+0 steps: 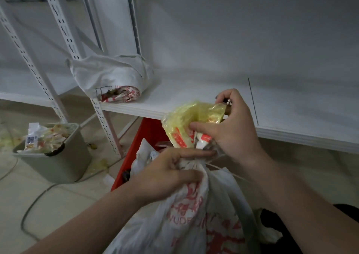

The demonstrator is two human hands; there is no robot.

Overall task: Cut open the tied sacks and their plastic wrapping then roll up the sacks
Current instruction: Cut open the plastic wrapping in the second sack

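**Item 1, sack** (194, 215): white woven cloth with red print. I see it low in the centre of my view, standing in front of a red crate (147, 133). Its neck is gathered, and a thin white tie (213, 167) runs off to the right.

**Item 2, plastic wrapping** (186, 121): yellowish, crumpled film with red-and-white packets inside, rising from the sack's mouth.

**Item 3, left hand** (167, 174): fingers curled tight round the bunched neck of the sack.

**Item 4, right hand** (233, 129): closed on the plastic wrapping, with the thumb pressed into the film. A small dark tool with a metal tip (227, 102) shows at the fingertips; I cannot tell what kind it is.

**Item 5, surroundings**: the edge of the white shelf board (213, 90) lies just behind the hands, with bare board to the right. A rolled sack (108, 77) lies on the board's left end, well apart from them. A grey bin (58, 162) heaped with wrapping stands on the floor to the left, with a cable (33, 205) near it.
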